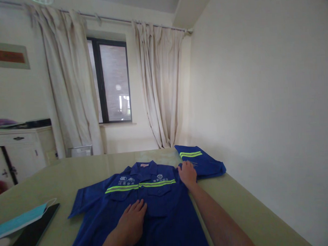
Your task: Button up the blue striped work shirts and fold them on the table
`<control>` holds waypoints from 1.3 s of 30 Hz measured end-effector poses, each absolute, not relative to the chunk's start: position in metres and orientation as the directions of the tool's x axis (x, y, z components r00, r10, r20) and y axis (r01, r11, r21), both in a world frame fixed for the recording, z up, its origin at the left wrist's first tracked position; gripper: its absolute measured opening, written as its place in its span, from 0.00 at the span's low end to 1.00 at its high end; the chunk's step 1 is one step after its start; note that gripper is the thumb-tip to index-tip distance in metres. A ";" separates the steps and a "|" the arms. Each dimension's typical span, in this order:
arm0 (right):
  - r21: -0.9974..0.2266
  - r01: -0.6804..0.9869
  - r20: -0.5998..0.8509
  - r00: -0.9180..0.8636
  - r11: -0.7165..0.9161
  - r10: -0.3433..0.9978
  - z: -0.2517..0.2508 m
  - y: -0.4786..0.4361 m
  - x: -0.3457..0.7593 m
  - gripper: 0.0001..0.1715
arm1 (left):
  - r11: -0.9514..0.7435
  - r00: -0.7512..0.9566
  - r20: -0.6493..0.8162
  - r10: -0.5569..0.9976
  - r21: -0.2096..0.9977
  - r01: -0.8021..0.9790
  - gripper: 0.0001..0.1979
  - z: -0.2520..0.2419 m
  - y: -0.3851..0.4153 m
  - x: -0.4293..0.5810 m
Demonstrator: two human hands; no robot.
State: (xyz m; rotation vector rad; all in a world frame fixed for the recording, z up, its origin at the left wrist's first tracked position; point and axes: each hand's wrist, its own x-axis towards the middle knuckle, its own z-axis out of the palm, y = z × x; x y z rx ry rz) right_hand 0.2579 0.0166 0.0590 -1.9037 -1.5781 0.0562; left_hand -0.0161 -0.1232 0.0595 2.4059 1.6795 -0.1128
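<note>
Head-worn view looks over table toward window

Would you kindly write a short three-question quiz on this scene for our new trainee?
1. Fill in the blank: The bright stripe across the chest of the spread shirt is ____ in colour.

2. True or false: In the picture, the folded garment lies to the left of the shirt's collar.

3. Multiple choice: What does the left hand rest on?
A) A face mask
B) The front of the shirt
C) A curtain

Key:
1. Yellow-green.
2. False; the folded garment lies to the right of the collar.
3. B.
</note>
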 end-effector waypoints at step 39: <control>-0.402 0.880 0.209 -0.182 0.254 0.961 -0.004 -0.195 0.345 0.41 | -0.141 0.141 0.008 0.990 0.148 0.979 0.35 -0.004 -0.195 -0.080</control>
